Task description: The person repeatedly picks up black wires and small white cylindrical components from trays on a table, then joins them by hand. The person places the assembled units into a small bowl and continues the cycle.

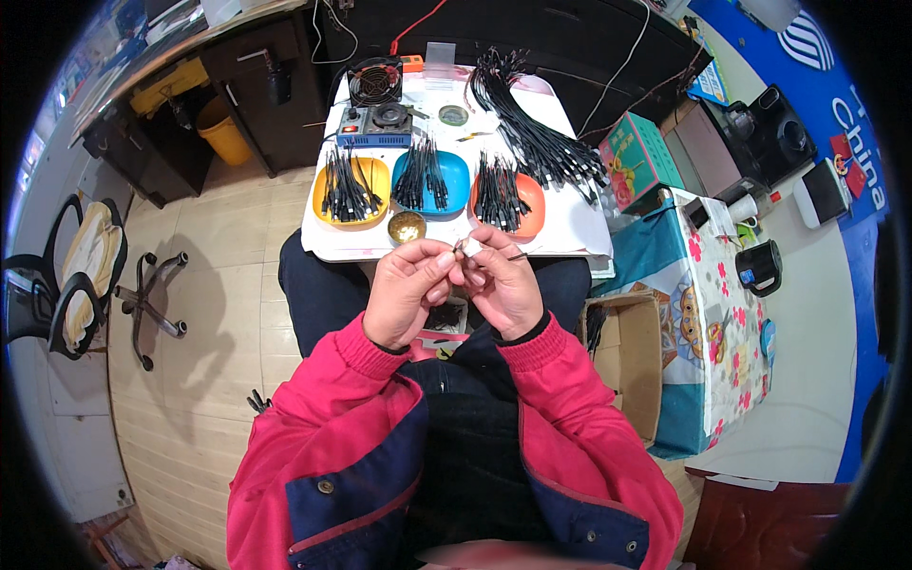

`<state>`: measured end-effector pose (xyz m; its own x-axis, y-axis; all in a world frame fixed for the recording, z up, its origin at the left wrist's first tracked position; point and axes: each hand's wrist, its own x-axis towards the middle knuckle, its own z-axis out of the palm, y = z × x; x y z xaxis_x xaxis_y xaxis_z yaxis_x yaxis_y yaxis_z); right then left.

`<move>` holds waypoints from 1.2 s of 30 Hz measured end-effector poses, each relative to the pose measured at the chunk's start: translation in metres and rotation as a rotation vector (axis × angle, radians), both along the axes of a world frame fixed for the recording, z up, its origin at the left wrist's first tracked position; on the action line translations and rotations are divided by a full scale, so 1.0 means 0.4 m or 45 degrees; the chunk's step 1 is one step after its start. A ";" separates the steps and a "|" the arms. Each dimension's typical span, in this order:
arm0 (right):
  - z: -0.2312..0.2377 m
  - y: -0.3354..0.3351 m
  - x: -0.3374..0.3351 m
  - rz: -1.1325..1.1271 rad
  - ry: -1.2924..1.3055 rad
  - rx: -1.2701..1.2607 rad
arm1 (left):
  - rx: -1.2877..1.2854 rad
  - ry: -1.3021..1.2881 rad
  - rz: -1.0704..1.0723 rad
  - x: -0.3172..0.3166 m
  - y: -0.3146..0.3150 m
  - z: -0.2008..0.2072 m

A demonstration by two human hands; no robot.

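Observation:
My left hand (408, 293) and my right hand (503, 287) meet in front of the table's near edge, thumbs and fingertips pinched together. From my right hand a short black cable (518, 256) sticks out, and a small white piece (472, 248) shows at its fingertips. Whatever my left fingertips pinch is too small to make out. Just beyond my hands lie a yellow tray (328, 211), a blue tray (460, 196) and an orange tray (535, 215), each holding black cables with light ends. A small round gold-coloured dish (407, 226) stands near my left hand.
On the white table (328, 249) stand a blue control box (375, 127), a black fan (376, 84) and a large bundle of black cables (541, 133). To the right are a green and pink box (638, 163) and an open cardboard box (632, 366). A wheeled chair (85, 275) stands left.

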<state>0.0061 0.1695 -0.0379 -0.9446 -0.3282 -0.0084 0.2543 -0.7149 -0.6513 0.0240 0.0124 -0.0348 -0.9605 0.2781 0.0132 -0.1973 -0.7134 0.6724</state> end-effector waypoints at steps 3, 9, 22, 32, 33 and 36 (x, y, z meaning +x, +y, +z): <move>0.007 0.006 0.004 -0.263 0.336 0.439 | -0.225 0.070 0.012 -0.006 0.001 -0.003; -0.011 0.003 -0.001 -0.068 0.096 0.254 | -0.091 0.143 0.028 0.000 0.001 -0.007; 0.015 0.050 0.026 -0.039 0.161 0.496 | -0.081 0.028 0.362 -0.016 0.027 -0.037; -0.007 0.006 0.049 -0.221 0.188 0.764 | -0.043 0.066 0.403 0.002 0.060 -0.049; -0.008 0.005 0.049 -0.238 0.214 0.802 | -0.047 0.061 0.397 0.003 0.061 -0.050; -0.012 0.002 0.052 -0.284 0.290 0.884 | -0.085 0.100 0.415 0.003 0.066 -0.054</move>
<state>0.0269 0.1702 -0.0428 -0.9910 -0.1199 0.0598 -0.0427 -0.1410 -0.9891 0.0254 0.0387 -0.0562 -0.9957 -0.0407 0.0830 0.0883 -0.6843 0.7239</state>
